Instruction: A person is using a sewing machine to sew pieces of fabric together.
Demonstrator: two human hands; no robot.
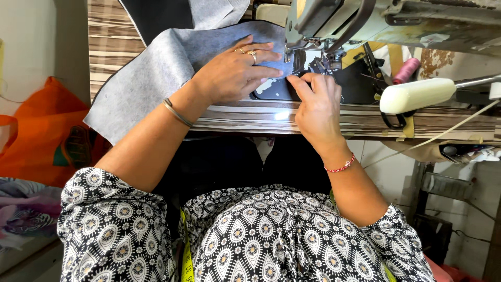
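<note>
Fingers spread flat and apart, the left hand (232,73) presses the grey fabric (156,73) down on the striped table (365,117), fingertips just left of the needle (286,55). The cloth runs from the far left, drapes over the near-left table edge and ends under the sewing machine head (365,21). Right of the needle, the right hand (315,104) rests with fingers curled together, tips touching the dark piece at the plate; whether they pinch it I cannot tell. This looks like feeding a seam: the next push likely needs both hands moving evenly, fingertips clear of the needle. Further right lie a cream handle (417,95) and pink thread spool (406,70)
</note>
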